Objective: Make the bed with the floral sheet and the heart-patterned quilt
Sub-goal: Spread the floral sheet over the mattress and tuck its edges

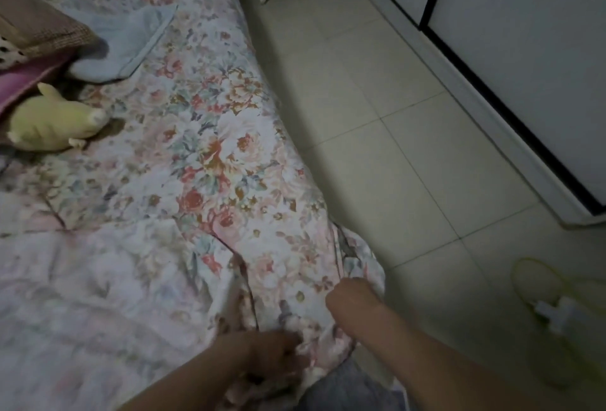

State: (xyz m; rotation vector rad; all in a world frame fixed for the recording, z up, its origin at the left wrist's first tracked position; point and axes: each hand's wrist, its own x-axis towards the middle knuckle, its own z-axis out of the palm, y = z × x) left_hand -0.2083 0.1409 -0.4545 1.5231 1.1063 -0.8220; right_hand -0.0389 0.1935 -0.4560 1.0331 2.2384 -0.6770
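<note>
Pink floral sheet [210, 155] edge clenched in left hand [275, 355] fingers; right hand [352, 296] likewise.

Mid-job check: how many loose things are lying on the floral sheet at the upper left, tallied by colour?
On the floral sheet:
Yellow-green plush toy: 1
Pale blue folded cloth: 1
Brown checked cushion: 1
Pink cushion: 1
White black-dotted piece, cut off by the frame edge: 1
Total: 5

Home bedroom, bed [49, 279] with floral sheet [203, 155], plush toy [52, 125], tiled floor [410, 164]
</note>
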